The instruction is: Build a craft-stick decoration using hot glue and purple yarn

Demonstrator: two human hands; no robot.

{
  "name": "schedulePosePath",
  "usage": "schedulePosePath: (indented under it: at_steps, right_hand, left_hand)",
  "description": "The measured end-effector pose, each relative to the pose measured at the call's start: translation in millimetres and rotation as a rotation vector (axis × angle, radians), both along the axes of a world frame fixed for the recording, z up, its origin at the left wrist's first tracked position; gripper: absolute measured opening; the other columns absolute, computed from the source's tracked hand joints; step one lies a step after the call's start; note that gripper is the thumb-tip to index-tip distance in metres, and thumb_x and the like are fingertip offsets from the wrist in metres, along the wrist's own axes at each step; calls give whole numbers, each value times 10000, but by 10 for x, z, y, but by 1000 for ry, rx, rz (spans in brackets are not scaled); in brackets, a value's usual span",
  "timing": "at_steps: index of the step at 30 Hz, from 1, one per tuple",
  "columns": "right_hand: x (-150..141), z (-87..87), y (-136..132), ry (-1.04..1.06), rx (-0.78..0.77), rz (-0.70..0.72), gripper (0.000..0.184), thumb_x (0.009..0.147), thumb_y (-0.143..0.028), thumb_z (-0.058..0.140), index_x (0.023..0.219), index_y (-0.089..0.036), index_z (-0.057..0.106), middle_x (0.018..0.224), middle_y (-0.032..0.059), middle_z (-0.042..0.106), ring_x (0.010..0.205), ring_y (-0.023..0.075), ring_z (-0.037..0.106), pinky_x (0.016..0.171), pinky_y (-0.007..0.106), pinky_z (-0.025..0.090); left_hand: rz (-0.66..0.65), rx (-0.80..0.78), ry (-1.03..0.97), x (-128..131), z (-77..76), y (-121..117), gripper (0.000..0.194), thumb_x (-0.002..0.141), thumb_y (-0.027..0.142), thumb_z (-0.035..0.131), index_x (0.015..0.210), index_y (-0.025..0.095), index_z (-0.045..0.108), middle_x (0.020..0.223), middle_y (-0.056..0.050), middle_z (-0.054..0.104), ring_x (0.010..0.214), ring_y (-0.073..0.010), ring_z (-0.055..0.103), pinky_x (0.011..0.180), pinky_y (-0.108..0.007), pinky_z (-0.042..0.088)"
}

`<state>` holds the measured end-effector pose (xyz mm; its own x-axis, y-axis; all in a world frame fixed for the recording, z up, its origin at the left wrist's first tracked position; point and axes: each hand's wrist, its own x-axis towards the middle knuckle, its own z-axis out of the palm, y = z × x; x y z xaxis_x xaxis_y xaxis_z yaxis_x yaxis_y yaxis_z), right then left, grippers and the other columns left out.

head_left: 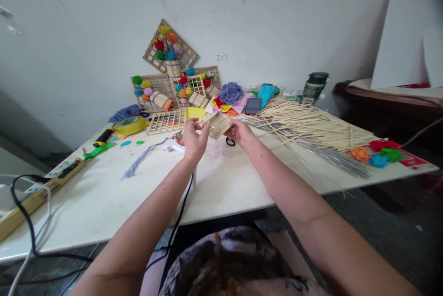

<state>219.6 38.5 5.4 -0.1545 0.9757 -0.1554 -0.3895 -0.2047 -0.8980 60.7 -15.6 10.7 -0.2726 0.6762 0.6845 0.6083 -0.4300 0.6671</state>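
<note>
Both my hands are raised over the middle of the white table (221, 185). My left hand (194, 139) pinches a thin pale stick (210, 118) at one end. My right hand (239, 132) grips a small bundle of pale wooden sticks (220, 126), shaped like a little basket. The stick's tip touches the top of the bundle. A white glue gun (173, 147) lies on the table just left of my left hand, its black cord (180, 213) running off the near edge.
A heap of long bamboo sticks (311, 123) covers the right side. Lattice frames with paper flowers (173, 79) lean on the wall. Yellow tape roll (129, 125), purple yarn (230, 93), loose flowers (377, 153), a power strip (62, 169) and a dark cup (314, 86) stand around.
</note>
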Motion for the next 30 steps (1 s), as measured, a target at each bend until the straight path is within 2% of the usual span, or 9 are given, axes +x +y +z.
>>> schedulePosePath:
  at_steps: [2,4,8,13,18,22,27,28,30]
  right_hand:
    - [-28,-7,-16,23,6,-10,242,872,-241,406,722,-127,558,498,27,615,454,140,611,359,193,373]
    - [-63,-18,-37,48,22,3,239,868,-227,407,731,-117,571,513,32,627,458,143,619,345,192,370]
    - [-132,-44,-67,93,62,32,215,853,-200,416,759,-104,584,552,33,647,462,145,632,338,193,384]
    - [-171,-49,-71,120,61,34,234,853,-204,404,755,-102,591,546,27,645,448,139,629,330,191,385]
    - [-180,-30,-96,128,88,70,225,845,-205,415,748,-112,595,567,26,660,474,137,644,332,181,385]
    - [-180,-31,-108,133,106,79,196,836,-212,442,752,-126,597,595,28,675,491,134,649,339,167,378]
    - [-181,-57,-89,142,112,73,187,833,-204,446,756,-130,599,605,27,678,502,128,650,344,161,380]
    - [-184,-64,-83,143,111,74,188,832,-196,441,756,-129,599,605,27,677,504,129,651,342,162,380]
    - [-191,-84,-73,143,110,78,195,834,-188,429,754,-128,597,602,26,673,501,130,649,340,164,378]
  left_hand:
    - [1,-55,-303,9,-39,70,273,734,383,609,728,193,413,965,-69,567,913,-176,569,831,-328,450]
    - [-84,-111,-565,39,-69,90,344,687,385,666,819,195,412,931,-43,558,832,-150,584,761,-296,473]
    - [-248,-233,-860,108,-97,40,567,637,372,730,1025,219,346,872,-21,560,713,-139,609,632,-275,493]
    - [-300,-230,-901,96,-120,38,618,608,352,760,1034,225,330,829,-10,567,656,-138,616,572,-267,510]
    - [-258,-193,-993,67,-115,96,641,567,334,789,975,227,306,771,33,549,542,-96,577,539,-261,518]
    - [-207,-155,-1034,51,-104,127,718,596,291,778,1111,240,281,792,39,567,466,-53,515,583,-297,538]
    - [-228,-143,-1029,11,-111,130,966,619,238,774,1329,330,126,920,-8,611,520,-66,557,636,-316,553]
    - [-255,-161,-1024,0,-113,126,955,631,251,767,1342,334,135,935,-18,618,535,-72,572,635,-311,554]
    - [-350,-230,-992,-19,-116,118,823,658,320,743,1325,294,261,947,-42,632,579,-94,605,610,-294,555]
